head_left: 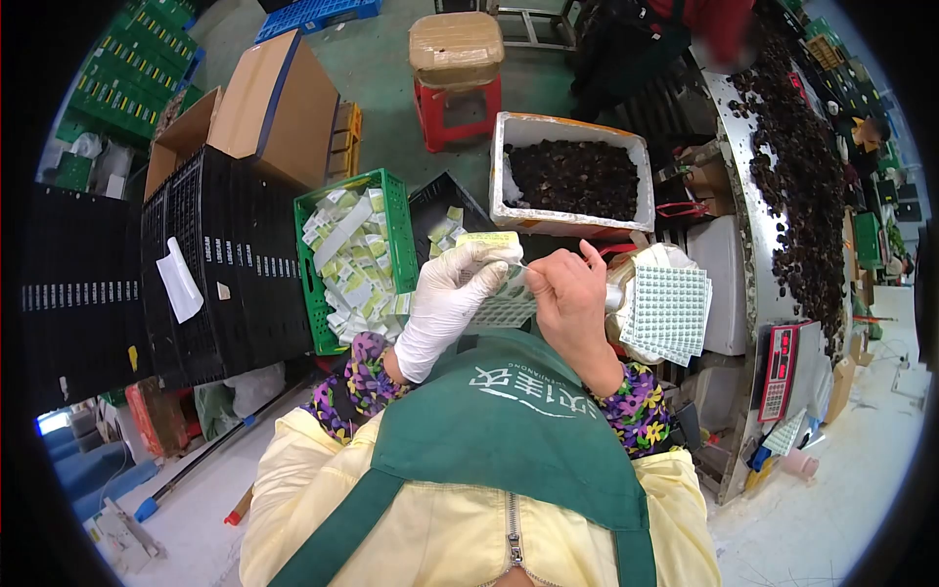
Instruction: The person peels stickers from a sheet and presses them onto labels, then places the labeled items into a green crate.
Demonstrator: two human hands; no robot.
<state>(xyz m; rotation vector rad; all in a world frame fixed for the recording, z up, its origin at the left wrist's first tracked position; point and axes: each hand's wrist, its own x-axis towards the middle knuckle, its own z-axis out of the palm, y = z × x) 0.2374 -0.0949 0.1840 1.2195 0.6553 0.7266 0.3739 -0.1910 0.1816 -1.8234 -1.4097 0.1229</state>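
1 blue pallet (315, 17) cut off at top, print on sheets (668, 305) too small

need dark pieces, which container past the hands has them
The white-walled box nearest the stool: it holds dark pieces, while the green crate holds small packs.

Work area: floor and furniture.
From my remote station I identify green floor (383, 83) ahead, pale floor (851, 489) at lower right, a red stool (430, 110), a blue pallet (318, 16) and stacked green crates (127, 83).

Green apron (460, 430); purple-yellow floral cuffs (636, 411); red stool (458, 112).
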